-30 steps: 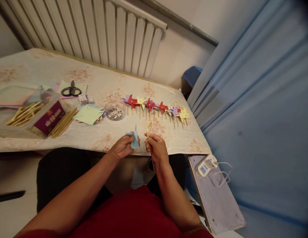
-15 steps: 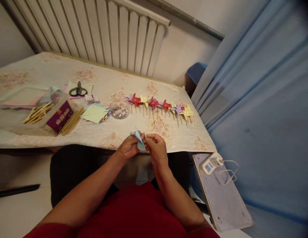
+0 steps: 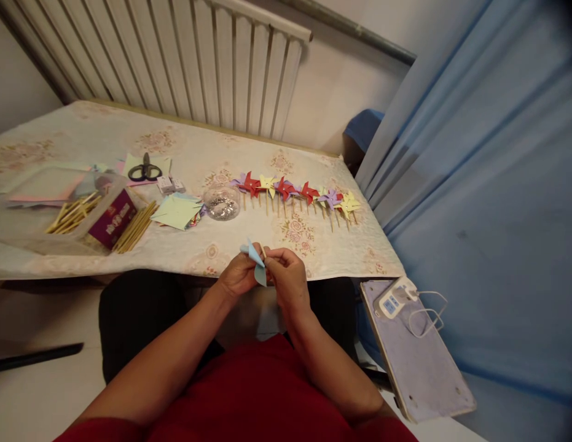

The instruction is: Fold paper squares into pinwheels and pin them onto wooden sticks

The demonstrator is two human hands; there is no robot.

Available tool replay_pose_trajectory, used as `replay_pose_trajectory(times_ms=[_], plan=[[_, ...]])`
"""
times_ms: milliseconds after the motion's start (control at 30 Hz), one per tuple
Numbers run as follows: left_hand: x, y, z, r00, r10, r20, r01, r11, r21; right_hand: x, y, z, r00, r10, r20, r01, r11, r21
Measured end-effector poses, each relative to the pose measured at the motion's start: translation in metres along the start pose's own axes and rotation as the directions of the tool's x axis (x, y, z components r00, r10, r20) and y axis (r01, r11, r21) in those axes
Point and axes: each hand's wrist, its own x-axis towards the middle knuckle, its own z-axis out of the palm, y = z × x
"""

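Near the table's front edge, my left hand [image 3: 238,274] is closed on a light blue paper pinwheel [image 3: 257,258] with folded blades. My right hand [image 3: 289,275] pinches a thin wooden stick [image 3: 264,252] close against the pinwheel's back. Where stick and paper meet is hidden by my fingers. Farther back stand out the finished-looking pinwheels [image 3: 284,189], red, yellow and purple, lying in a row on their sticks. A round clear dish of pins [image 3: 222,204] sits left of that row, beside a stack of cut paper squares [image 3: 177,210].
To the left are a clear plastic box [image 3: 83,236] holding sticks, a bundle of sticks [image 3: 135,227], black scissors [image 3: 145,168], small boxes [image 3: 169,185] and coloured paper [image 3: 46,190]. At right, a power strip [image 3: 396,298] with a cable lies on a low board [image 3: 433,374] near the blue curtain [image 3: 488,245].
My right hand has shifted slightly left, and the stick now lies closer to the blue pinwheel. The pinwheel has turned a little in my left hand. The camera view has moved slightly.
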Motion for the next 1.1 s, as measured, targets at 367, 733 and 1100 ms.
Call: replay_pose_trajectory(times_ms=[367, 733, 1100], plan=[[-0.0015, 0.0011, 0.0029, 1.0, -0.001, -0.011, 0.001, 1.0, 0.006, -0.002, 0.0033, 0.0025, 1.0, -0.029, 0.001, 0.029, 0.998, -0.05], [-0.0002, 0.0, 0.0036, 0.999, 0.008, -0.033, -0.008, 1.0, 0.022, -0.0004, 0.0081, 0.0011, 1.0, -0.03, 0.004, 0.03, 0.998, -0.062], [-0.0015, 0.0, 0.001, 0.999, -0.003, -0.033, 0.003, 1.0, 0.022, -0.0004, 0.0083, 0.0019, 1.0, -0.029, 0.003, 0.029, 0.999, -0.04]])
